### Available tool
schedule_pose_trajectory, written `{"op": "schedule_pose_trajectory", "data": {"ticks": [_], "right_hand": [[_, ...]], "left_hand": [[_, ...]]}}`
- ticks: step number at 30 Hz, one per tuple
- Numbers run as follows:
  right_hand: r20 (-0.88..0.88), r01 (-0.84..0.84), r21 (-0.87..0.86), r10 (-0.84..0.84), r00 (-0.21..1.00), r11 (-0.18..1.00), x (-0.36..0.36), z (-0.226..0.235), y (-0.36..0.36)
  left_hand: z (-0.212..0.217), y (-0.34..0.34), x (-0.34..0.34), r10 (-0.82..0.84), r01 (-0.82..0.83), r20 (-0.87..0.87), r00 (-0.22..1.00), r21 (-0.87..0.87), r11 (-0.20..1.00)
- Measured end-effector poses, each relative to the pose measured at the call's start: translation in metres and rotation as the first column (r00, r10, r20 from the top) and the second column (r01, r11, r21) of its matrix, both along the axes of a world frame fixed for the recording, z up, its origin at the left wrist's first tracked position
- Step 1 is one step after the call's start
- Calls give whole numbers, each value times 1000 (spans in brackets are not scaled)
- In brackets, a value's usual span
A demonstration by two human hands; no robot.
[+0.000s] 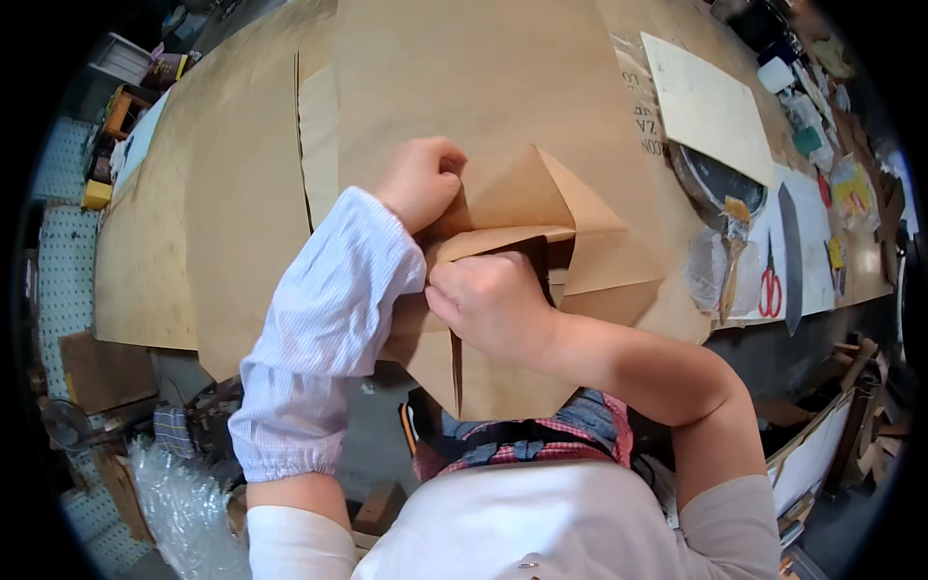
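A large brown kraft paper bag (474,87) lies across the table, its near end opened into folded flaps that overhang the table edge. My left hand (418,184), below a striped sleeve cover (333,280), is closed at the left of the opening, fingers curled against the paper. Just nearer to me, my right hand (493,298) is closed on the bag's folded edge, knuckles up, at the mouth of the dark opening. A pointed flap (580,198) stands up to the right of the hands. My fingertips are mostly hidden by the hands and paper.
Another brown paper sheet (242,203) lies on the left. At the right are a pale board (704,106) over a dark round pan (715,179), a brush (735,232), red-handled scissors (769,290) and a long blade (791,256). Clear plastic wrap (184,512) sits low left.
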State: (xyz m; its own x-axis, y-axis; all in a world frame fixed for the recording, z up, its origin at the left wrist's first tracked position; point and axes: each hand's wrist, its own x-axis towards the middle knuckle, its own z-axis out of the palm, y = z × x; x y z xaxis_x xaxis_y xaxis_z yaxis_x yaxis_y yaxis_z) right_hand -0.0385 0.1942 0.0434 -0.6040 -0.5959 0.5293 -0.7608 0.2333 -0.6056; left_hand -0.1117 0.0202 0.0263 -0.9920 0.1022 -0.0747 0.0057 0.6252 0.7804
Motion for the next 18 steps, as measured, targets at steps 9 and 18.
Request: {"op": "schedule_pose_trajectory", "data": {"ticks": [9, 18], "right_hand": [[414, -438, 886, 170, 894, 151, -62, 104, 48], [308, -307, 951, 141, 941, -27, -61, 82, 42]], "left_hand": [[55, -6, 28, 48, -89, -198, 979, -206, 974], [64, 91, 84, -350, 611, 501, 792, -673, 418]]}}
